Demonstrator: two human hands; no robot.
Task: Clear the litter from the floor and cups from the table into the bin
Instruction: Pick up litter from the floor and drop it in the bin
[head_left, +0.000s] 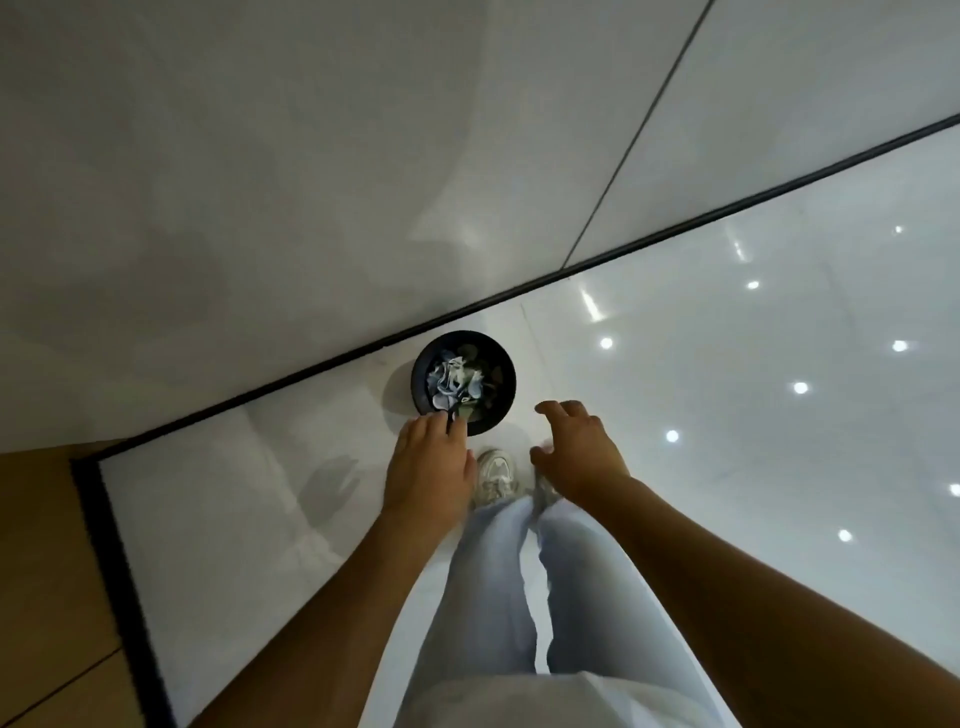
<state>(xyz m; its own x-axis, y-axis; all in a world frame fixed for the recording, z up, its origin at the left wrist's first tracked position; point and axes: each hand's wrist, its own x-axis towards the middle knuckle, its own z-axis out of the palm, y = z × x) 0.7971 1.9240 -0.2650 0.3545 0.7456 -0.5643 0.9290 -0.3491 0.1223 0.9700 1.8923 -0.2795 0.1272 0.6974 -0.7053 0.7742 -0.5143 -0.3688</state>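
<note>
The view looks steeply down at a glossy white floor (727, 415) beside a pale wall (311, 156), with a black skirting strip (675, 228) between them.

The bin (503, 400), round and black, stands on the floor close to the skirting strip. It holds crumpled pale blue and white litter (451, 385) with darker pieces beside it.

The left hand (430, 462) is extended over the near rim of the bin. Its fingertips (441, 420) reach the rim, and a small dark green piece (461, 413) sits at them. Whether this grip is pinching that piece cannot be determined.

The right hand (576, 451) hovers just right of the bin, apart from it. Its grip is wide, fingers loosely spread, holding nothing.

Below the hands, pale trousers (498, 597) and a white shoe (496, 475) are visible. A wooden panel (47, 571) occupies the lower left corner.
</note>
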